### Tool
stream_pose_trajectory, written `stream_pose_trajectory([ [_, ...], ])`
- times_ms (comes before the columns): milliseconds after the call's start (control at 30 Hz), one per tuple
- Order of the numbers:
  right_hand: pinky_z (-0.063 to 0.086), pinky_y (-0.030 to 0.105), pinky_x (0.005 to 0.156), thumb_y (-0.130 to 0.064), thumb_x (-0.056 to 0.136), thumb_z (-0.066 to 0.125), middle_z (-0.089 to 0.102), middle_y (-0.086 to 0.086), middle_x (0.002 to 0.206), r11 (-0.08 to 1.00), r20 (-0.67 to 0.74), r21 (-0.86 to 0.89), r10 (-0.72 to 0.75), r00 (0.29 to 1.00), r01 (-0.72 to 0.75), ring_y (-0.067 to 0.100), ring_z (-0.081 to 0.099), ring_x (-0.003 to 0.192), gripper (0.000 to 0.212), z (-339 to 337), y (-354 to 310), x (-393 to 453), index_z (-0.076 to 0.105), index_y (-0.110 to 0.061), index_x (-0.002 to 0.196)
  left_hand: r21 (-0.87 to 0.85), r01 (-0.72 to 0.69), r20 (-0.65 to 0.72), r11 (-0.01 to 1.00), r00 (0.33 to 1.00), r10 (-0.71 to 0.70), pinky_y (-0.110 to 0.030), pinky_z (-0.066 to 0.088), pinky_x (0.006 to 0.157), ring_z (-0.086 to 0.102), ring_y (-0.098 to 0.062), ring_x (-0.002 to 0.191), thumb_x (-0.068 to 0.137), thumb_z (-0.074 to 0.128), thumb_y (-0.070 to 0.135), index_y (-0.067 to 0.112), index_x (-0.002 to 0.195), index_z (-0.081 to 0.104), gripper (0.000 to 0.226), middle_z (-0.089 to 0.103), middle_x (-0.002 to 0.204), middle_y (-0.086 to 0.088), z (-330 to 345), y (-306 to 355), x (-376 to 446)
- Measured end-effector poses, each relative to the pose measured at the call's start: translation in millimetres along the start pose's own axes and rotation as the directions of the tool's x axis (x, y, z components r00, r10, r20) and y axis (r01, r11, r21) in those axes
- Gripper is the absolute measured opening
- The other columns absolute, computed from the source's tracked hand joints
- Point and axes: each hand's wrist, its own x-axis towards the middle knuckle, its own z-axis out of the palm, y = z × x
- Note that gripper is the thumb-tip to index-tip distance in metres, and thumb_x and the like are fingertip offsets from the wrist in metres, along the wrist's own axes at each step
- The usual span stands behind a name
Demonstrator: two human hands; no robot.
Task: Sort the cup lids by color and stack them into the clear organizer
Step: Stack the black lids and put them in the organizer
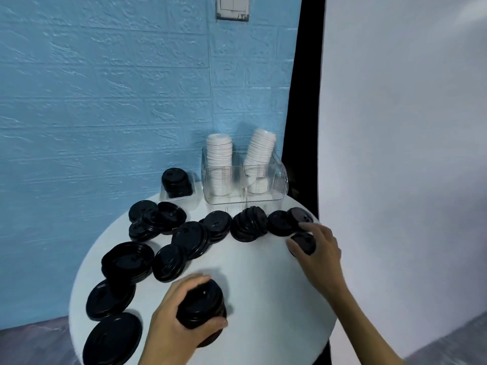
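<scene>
My left hand (175,316) grips a stack of black lids (203,309) near the front of the round white table (258,291). At the table's right edge my right hand (319,250) pinches a single black lid (304,242) between thumb and fingers. Several loose black lids (184,241) lie scattered across the left and middle of the table. At the back stands a clear organizer (276,180) with two tall stacks of white lids (219,164); the right stack leans. To its left a smaller clear tray (193,197) holds a short stack of black lids (176,181).
A blue textured wall rises behind the table, with a black strip and a white wall to the right. The table's rim drops off close to the right hand. Grey floor shows at the lower left and right corners.
</scene>
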Motion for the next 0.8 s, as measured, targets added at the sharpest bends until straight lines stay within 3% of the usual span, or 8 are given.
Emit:
stream_pose_trajectory([
  [133, 0.043, 0.032, 0.098, -0.045, 0.076, 0.08, 0.056, -0.011, 0.12, 0.992, 0.119, -0.081, 0.104, 0.987, -0.095, 0.019, 0.056, 0.116, 0.042, -1, 24, 13, 0.066, -0.035, 0.115, -0.002, 0.023, 0.023, 1.0, 0.999, -0.023, -0.011, 0.044, 0.096, 0.059, 0.0, 0.116, 0.035, 0.089, 0.051, 0.051, 0.107, 0.066, 0.075, 0.062, 0.124, 0.023, 1, 0, 0],
  [233, 0.046, 0.024, 0.088, -0.041, 0.072, 0.085, 0.06, -0.019, 0.112, 0.999, 0.089, -0.039, 0.022, 0.996, -0.019, 0.01, 0.061, 0.107, 0.038, -3, 10, -1, 0.07, -0.035, 0.106, -0.054, 0.083, 0.049, 0.995, 0.996, -0.08, -0.024, 0.048, 0.097, 0.061, -0.002, 0.113, 0.033, 0.092, 0.046, 0.055, 0.117, 0.059, 0.091, 0.063, 0.121, 0.024, 1, 4, -2],
  [300, 0.05, 0.021, 0.087, -0.038, 0.071, 0.088, 0.065, -0.022, 0.111, 0.987, 0.12, 0.135, -0.104, 0.987, 0.088, 0.003, 0.063, 0.103, 0.038, 0, -17, -21, 0.07, -0.036, 0.105, -0.093, 0.097, 0.059, 0.991, 0.994, -0.092, -0.024, 0.045, 0.099, 0.061, 0.0, 0.115, 0.033, 0.093, 0.041, 0.06, 0.124, 0.051, 0.101, 0.062, 0.123, 0.027, 0, 5, -2],
  [433, 0.048, 0.015, 0.093, -0.037, 0.074, 0.087, 0.063, -0.021, 0.119, 0.885, 0.404, 0.405, -0.399, 0.823, 0.23, 0.004, 0.062, 0.114, 0.035, 16, -87, -67, 0.073, -0.034, 0.106, -0.135, 0.092, 0.076, 0.986, 0.994, -0.082, -0.018, 0.046, 0.093, 0.062, 0.001, 0.114, 0.04, 0.093, 0.037, 0.059, 0.141, 0.031, 0.121, 0.061, 0.122, 0.03, -3, 4, -2],
  [500, 0.045, 0.014, 0.098, -0.033, 0.074, 0.086, 0.061, -0.023, 0.121, 0.871, 0.495, 0.428, -0.449, 0.744, 0.24, 0.001, 0.059, 0.118, 0.032, 27, -105, -77, 0.075, -0.031, 0.104, -0.119, 0.061, 0.057, 0.991, 0.997, -0.055, -0.012, 0.048, 0.091, 0.062, 0.002, 0.116, 0.046, 0.091, 0.035, 0.058, 0.147, 0.021, 0.125, 0.059, 0.123, 0.03, -3, 0, -2],
  [567, 0.043, 0.017, 0.103, -0.031, 0.075, 0.084, 0.058, -0.028, 0.123, 0.877, 0.54, 0.436, -0.434, 0.721, 0.201, -0.002, 0.054, 0.122, 0.029, 35, -111, -82, 0.076, -0.031, 0.103, -0.104, 0.033, 0.033, 0.994, 0.999, -0.03, -0.01, 0.046, 0.092, 0.061, 0.002, 0.118, 0.049, 0.09, 0.032, 0.062, 0.145, 0.017, 0.124, 0.057, 0.125, 0.031, -3, -4, -2],
  [667, 0.03, 0.015, 0.108, -0.04, 0.08, 0.08, 0.05, -0.036, 0.13, 0.897, 0.57, 0.382, -0.418, 0.707, 0.223, -0.008, 0.039, 0.128, 0.029, 39, -110, -82, 0.074, -0.039, 0.109, -0.088, 0.005, 0.055, 0.996, 0.998, 0.0, -0.023, 0.047, 0.101, 0.061, -0.004, 0.123, 0.054, 0.09, 0.022, 0.06, 0.142, 0.032, 0.113, 0.058, 0.131, 0.026, -4, -6, -1],
  [800, 0.041, 0.019, 0.107, -0.038, 0.091, 0.071, 0.056, -0.026, 0.128, 0.872, 0.606, 0.463, -0.444, 0.661, 0.16, 0.0, 0.05, 0.128, 0.022, 34, -102, -75, 0.076, -0.034, 0.112, -0.044, -0.019, 0.047, 0.999, 0.999, 0.021, -0.008, 0.045, 0.095, 0.061, -0.001, 0.121, 0.052, 0.086, 0.038, 0.059, 0.131, 0.053, 0.088, 0.064, 0.128, 0.022, -1, -3, -3],
])
